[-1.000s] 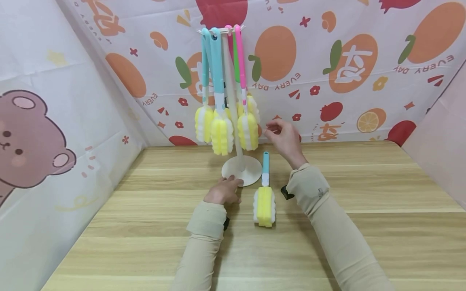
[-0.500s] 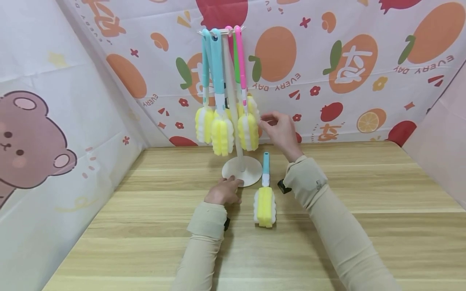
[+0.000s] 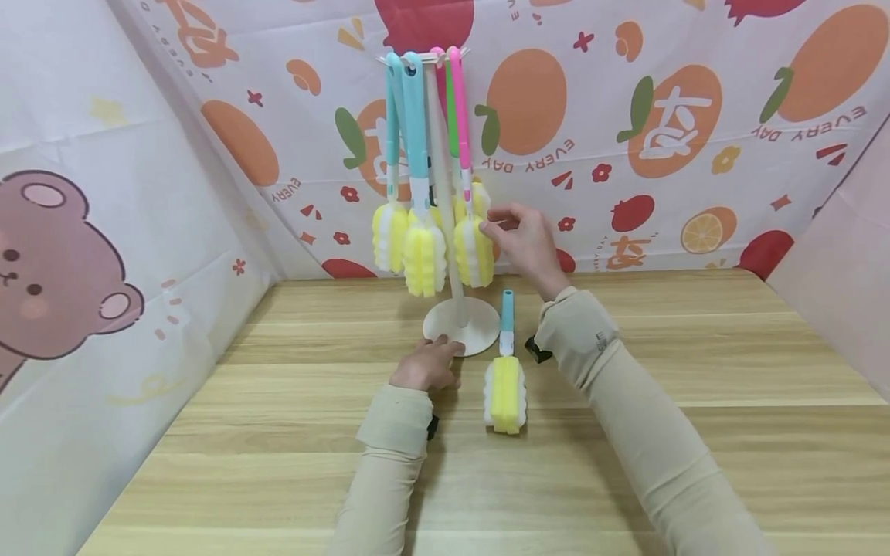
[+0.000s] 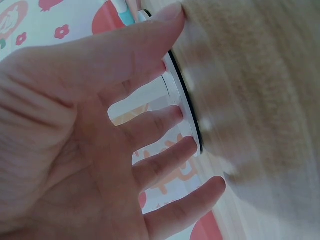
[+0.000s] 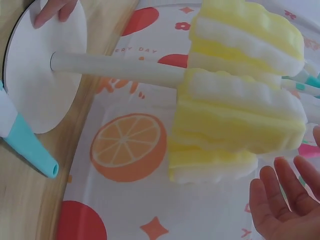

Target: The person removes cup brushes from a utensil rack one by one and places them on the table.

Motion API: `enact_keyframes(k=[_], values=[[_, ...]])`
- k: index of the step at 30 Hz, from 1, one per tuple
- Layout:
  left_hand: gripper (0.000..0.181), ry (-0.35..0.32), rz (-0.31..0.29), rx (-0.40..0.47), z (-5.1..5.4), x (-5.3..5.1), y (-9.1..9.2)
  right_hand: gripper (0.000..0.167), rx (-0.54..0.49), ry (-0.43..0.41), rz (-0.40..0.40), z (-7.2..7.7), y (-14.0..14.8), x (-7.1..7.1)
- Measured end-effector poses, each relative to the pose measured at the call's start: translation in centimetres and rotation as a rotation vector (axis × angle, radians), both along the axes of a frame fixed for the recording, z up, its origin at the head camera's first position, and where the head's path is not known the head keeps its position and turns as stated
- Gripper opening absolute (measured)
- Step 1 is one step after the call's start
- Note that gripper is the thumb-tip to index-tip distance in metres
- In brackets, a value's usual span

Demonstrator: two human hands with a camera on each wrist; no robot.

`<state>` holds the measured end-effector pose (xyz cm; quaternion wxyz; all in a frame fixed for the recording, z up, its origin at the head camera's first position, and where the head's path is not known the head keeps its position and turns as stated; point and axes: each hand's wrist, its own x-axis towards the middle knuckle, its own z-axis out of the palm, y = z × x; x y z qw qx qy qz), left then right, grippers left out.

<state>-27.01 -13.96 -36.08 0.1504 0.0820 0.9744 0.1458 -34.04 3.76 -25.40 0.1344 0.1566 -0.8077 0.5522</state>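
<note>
A white rack [image 3: 445, 224] with a round base [image 3: 473, 332] bears several hanging sponge brushes with yellow-and-white heads. My left hand [image 3: 427, 364] rests fingertips on the base's near rim; in the left wrist view the fingers [image 4: 155, 122] are spread. Beside the head of a pink-handled sponge brush [image 3: 475, 251] is my right hand [image 3: 524, 239], fingers loosely bent. In the right wrist view its fingers [image 5: 287, 192] stay apart from the sponge head [image 5: 240, 115]; whether the thumb touches is hidden. A blue-handled sponge brush [image 3: 506, 394] lies on the table, handle pointing away.
On the rack's left hang blue-handled sponge brushes [image 3: 424, 259]; a green handle [image 3: 455, 108] shows behind the pink one. The wooden table [image 3: 695, 371] meets a fruit-print cloth [image 3: 626, 201] at the back and a bear-print cloth [image 3: 174, 232] at the left.
My right hand has moved left and slightly up, from beside the rack to the pink-handled sponge brush's head. The left hand and the lying brush have stayed put.
</note>
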Motion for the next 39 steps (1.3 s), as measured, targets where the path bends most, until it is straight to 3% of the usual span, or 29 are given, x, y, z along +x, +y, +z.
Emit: enact_keyframes(k=[13, 28, 39], values=[[0.057, 0.001, 0.008, -0.01, 0.2, 0.0, 0.1, 0.032, 0.046, 0.013, 0.043, 1.0, -0.9, -1.0], [0.057, 0.001, 0.019, -0.022, 0.2, 0.1, 0.2, 0.048, -0.041, -0.013, 0.062, 2.7, -2.1, -0.7], [0.058, -0.003, 0.018, -0.016, 0.2, 0.2, 0.2, 0.033, 0.062, -0.007, 0.028, 3.0, -2.3, -1.0]])
